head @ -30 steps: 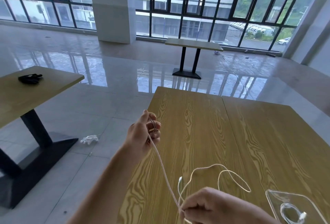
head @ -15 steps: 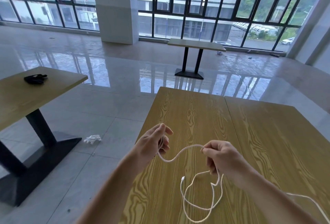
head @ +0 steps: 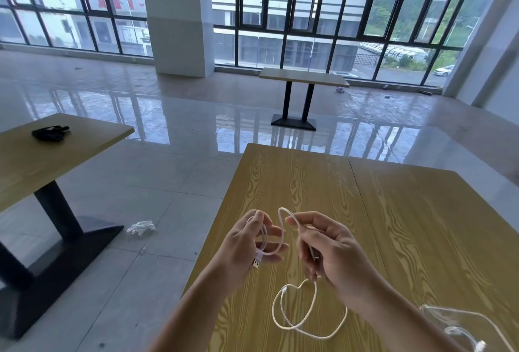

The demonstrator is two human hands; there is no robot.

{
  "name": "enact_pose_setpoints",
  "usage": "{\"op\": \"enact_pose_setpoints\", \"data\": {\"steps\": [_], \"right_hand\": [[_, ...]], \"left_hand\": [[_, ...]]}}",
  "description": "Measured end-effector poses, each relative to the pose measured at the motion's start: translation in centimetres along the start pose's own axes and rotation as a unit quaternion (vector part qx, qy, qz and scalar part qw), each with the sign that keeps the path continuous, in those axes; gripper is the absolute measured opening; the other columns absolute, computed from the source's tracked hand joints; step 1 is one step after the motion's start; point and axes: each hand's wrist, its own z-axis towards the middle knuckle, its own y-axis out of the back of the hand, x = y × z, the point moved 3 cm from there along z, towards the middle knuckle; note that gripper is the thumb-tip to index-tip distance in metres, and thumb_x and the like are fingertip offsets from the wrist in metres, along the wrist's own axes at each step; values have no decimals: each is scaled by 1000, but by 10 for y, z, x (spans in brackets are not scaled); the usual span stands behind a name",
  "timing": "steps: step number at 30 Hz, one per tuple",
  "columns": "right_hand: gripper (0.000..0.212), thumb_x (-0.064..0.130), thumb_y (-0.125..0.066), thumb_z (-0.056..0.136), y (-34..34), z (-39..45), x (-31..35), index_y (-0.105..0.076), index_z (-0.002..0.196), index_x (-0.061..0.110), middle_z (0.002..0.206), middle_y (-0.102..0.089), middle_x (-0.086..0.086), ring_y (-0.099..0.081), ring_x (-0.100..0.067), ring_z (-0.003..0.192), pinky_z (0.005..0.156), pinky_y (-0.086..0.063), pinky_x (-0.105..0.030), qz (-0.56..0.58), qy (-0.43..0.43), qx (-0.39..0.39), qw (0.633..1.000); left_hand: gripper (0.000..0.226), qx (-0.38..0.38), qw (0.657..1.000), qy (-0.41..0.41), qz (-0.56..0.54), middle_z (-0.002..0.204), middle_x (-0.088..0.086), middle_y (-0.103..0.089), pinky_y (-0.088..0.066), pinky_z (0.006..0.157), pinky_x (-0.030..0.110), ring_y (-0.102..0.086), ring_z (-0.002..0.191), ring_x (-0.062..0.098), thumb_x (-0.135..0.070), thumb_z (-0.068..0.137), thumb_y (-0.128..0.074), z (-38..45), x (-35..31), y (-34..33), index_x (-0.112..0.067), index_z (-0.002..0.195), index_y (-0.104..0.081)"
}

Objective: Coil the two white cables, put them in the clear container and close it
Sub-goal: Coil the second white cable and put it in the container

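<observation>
Head view: two hands hold one white cable over a wood table.

Container (head: 460, 320) with the second cable (head: 463, 335) sits at the near right edge. Left hand (head: 247, 245) grips cable (head: 309, 323) loops; right hand (head: 334, 253) pinches it, closer together than before. Its tail lies on the table (head: 407, 225), bare beyond. Red window writing (head: 115, 3) is unreadable.

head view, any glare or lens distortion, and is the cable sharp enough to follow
Head view: daylight glares off the glossy floor; wide-angle bends the window frames; the white cable stays sharp between left hand and right hand.
</observation>
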Motion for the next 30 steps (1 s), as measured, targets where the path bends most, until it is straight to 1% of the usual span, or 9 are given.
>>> {"op": "enact_pose_setpoints", "data": {"steps": [3,5,10,13,16,21,24,27,30], "right_hand": [[28,10,-50,99,-5,0,-1,-76,97,22,59,-58,-2,-45,-13,45,43,-40,-28,5,17,18,1000],[23,16,-54,94,-8,0,-2,-76,98,23,60,-57,-2,-45,-12,46,44,-40,-28,0,18,30,999],[25,8,-57,98,-7,-4,-10,-77,96,22,61,-60,-3,-46,-12,46,43,-41,-25,-16,16,13,1000],[23,5,-62,95,-9,-7,-13,-73,84,22,63,-64,-8,-48,-14,44,41,-40,-22,-22,11,2,1000],[28,4,-65,94,-10,-9,-15,-69,74,23,62,-65,-8,-48,-15,44,40,-38,-23,-23,3,-15,1000],[18,3,-68,92,-13,-11,-18,-66,75,10,60,-66,-7,-47,-17,42,39,-35,-28,-58,-5,-68,996],[17,3,-71,89,-17,-11,-19,-65,74,6,57,-66,-6,-46,-14,39,36,-36,-25,-74,6,-99,992],[21,3,-71,89,-25,-13,-18,-67,70,12,56,-66,-4,-47,-10,40,38,-37,-23,-94,10,-79,992],[33,3,-71,89,-31,-14,-16,-66,62,23,56,-63,-6,-45,-8,39,40,-35,-19,-125,33,-61,990]], "left_hand": [[31,18,1000,-10,-10,88,14,-74,-53,52,32,-72,69,24,-30,106,-37,-2,0,-4,-13,98,-61],[31,35,999,-18,-23,84,11,-72,-51,52,29,-69,68,19,-30,106,-37,-3,-1,-7,-17,103,-65],[45,72,996,-27,-53,77,9,-67,-49,54,29,-64,64,18,-51,97,-38,-2,-5,-12,-17,111,-65],[54,67,994,-38,-81,74,10,-61,-45,52,31,-57,59,20,-60,91,-38,0,-5,-13,-15,102,-66],[55,48,992,-46,-104,79,12,-58,-40,50,32,-53,57,21,-61,89,-38,1,-5,-15,-12,95,-63],[46,30,994,-77,-73,81,10,-61,-39,47,28,-53,58,18,-56,88,-40,-1,-8,-18,-19,88,-67],[49,25,996,-81,-43,80,6,-61,-39,46,27,-53,59,16,-60,88,-38,-3,-9,-20,-17,89,-63],[52,18,996,-91,11,83,4,-60,-40,53,30,-52,62,14,-62,91,-35,-6,-8,-21,-17,91,-61],[46,19,992,-112,48,85,5,-58,-40,61,36,-51,65,16,-54,99,-39,-8,-12,-24,-14,90,-59]]}}
